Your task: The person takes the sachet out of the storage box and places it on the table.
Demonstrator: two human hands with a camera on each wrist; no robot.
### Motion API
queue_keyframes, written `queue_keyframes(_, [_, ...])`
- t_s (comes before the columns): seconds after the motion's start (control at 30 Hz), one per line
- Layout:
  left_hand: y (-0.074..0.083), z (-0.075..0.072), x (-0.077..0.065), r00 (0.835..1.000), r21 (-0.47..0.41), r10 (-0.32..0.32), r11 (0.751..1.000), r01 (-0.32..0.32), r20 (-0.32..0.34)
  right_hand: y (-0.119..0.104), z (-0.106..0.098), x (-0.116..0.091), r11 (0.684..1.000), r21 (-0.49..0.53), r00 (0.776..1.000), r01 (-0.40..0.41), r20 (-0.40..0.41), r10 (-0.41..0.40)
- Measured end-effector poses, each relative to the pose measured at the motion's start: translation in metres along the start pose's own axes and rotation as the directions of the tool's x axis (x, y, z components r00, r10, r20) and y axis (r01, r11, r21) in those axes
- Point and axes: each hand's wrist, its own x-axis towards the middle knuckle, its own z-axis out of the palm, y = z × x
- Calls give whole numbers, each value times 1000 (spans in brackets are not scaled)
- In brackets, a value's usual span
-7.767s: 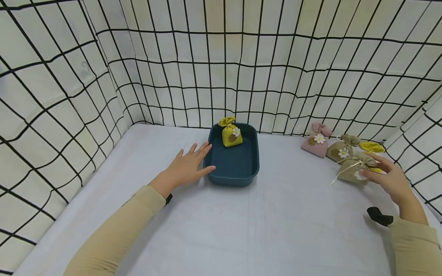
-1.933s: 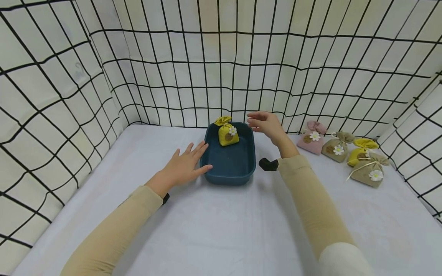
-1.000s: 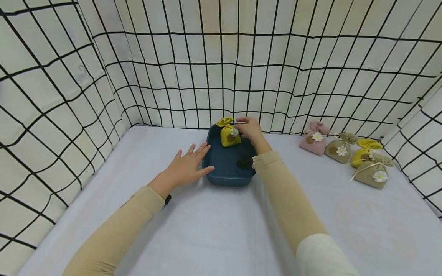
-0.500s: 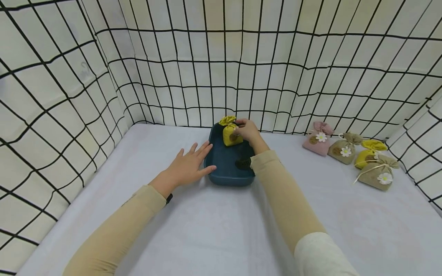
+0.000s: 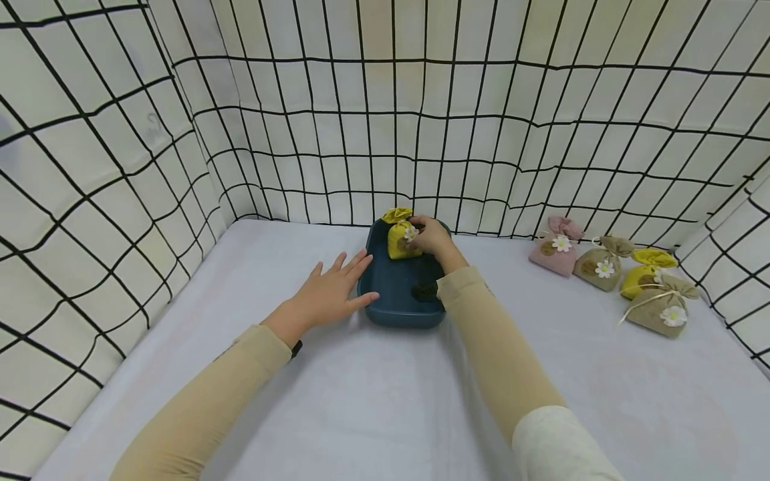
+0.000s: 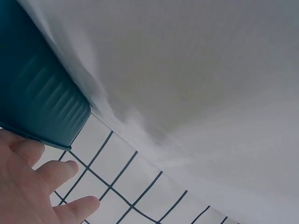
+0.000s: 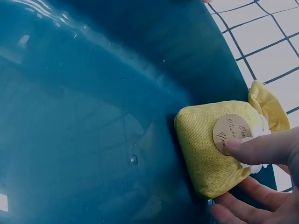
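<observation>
A yellow drawstring sachet [image 5: 398, 242] with a white flower and a round tag stands in the far end of a dark teal plastic tub [image 5: 404, 319]. My right hand [image 5: 438, 242] reaches over the tub's right side and pinches this sachet. In the right wrist view the thumb [image 7: 261, 148] lies on the front by the tag, with the fingers behind the cloth. My left hand [image 5: 325, 295] has its fingers spread, touching the tub's left rim. In the left wrist view those fingers [image 6: 58, 173] lie by the tub's rim.
At the right back, a pink sachet [image 5: 550, 259], a beige sachet [image 5: 592, 272], a second yellow sachet [image 5: 639, 277] and another beige sachet [image 5: 652, 314] lie close together on the white cloth [image 5: 361, 414]. Black-lined grid panels [image 5: 337, 120] stand around the back and sides.
The right hand let go of the front beige sachet at the right, moved left to the tub and took hold of the yellow sachet inside. The left hand stayed at the tub.
</observation>
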Motion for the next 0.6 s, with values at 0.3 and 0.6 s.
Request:
queue_keyframes(0.3, [1,-2,0,1000,-5,-5,1000,5,11,4,2,3,998,-47,999,35,7,-34])
queue_keyframes(0.6, [1,-1,1,1000,-16,-10,1000,11,24,7,2,0,998,-52,999,45,32,-43])
